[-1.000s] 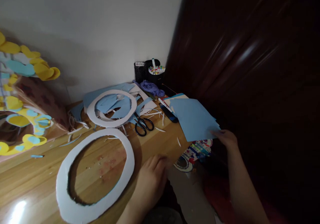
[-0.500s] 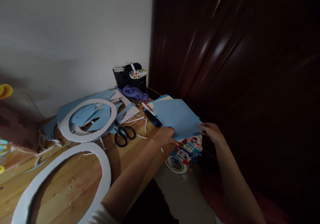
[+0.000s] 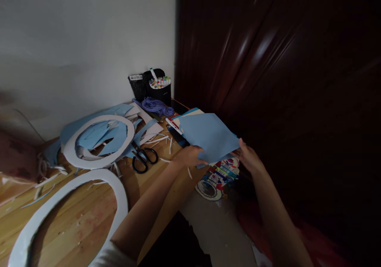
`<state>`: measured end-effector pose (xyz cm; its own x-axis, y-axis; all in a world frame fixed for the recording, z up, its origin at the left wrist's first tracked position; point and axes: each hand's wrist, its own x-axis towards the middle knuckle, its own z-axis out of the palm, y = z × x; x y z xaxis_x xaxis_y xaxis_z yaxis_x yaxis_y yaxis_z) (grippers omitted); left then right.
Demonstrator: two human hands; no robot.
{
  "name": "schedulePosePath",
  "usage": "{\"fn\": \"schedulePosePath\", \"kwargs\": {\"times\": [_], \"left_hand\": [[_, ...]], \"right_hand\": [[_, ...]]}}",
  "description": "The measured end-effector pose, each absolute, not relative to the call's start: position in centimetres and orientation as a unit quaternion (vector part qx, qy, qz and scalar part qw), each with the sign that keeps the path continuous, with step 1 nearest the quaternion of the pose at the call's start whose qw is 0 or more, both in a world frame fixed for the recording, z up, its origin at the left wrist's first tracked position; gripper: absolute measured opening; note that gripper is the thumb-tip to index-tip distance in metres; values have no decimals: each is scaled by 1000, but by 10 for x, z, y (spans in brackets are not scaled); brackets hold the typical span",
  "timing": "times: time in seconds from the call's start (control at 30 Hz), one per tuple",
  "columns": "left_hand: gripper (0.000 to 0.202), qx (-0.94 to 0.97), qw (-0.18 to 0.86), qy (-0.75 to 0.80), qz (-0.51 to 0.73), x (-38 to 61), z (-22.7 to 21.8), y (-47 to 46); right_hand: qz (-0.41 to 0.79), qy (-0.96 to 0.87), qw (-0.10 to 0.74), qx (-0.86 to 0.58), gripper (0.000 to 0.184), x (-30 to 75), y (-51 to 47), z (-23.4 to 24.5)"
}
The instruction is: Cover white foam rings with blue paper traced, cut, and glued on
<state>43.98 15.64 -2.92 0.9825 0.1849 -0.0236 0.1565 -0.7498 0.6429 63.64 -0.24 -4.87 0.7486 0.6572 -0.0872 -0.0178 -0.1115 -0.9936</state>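
Observation:
A light blue sheet of paper [image 3: 208, 134] lies on top of a small stack at the table's right end. My left hand [image 3: 191, 156] grips its near left edge, with the fingers partly hidden against the paper. At the right corner my right hand [image 3: 249, 156] holds the edge, thumb up along the side and fingers partly underneath. Other sheets, cream and darker blue, show beneath its far edge. Just below the paper is a colourful drawn cutout [image 3: 218, 177], partly covered by it.
Black-handled scissors [image 3: 144, 158] lie left of my hands. Two white oval rings [image 3: 120, 195] and blue and white paper scraps [image 3: 145, 132] cover the left side. Purple cord [image 3: 156, 106] and a black case of markers [image 3: 160, 90] stand by the wall. A dark cabinet [image 3: 268, 80] rises at right.
My view has shifted slightly, so the table things sit further left. The right hand has moved a little up along the paper's corner; both hands stay at its edges.

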Motion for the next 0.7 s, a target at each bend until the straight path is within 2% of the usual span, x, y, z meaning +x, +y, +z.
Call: {"fn": "schedulePosePath", "kwargs": {"times": [0.1,0.2,0.27,0.5,0.7], "left_hand": [[39,936,336,100,44,438,-27,152],[61,929,342,126,70,437,-28,153],[68,922,352,141,79,436,-29,157],[68,897,412,153,55,437,-36,171],[56,879,454,139,47,438,-40,177]], "right_hand": [[300,-288,635,-651,58,595,2,-60],[301,-309,642,-633,48,561,10,-72],[299,-308,657,-620,44,548,15,-77],[300,-293,687,-593,42,545,21,-81],[309,-283,693,-587,44,546,22,-84]]}}
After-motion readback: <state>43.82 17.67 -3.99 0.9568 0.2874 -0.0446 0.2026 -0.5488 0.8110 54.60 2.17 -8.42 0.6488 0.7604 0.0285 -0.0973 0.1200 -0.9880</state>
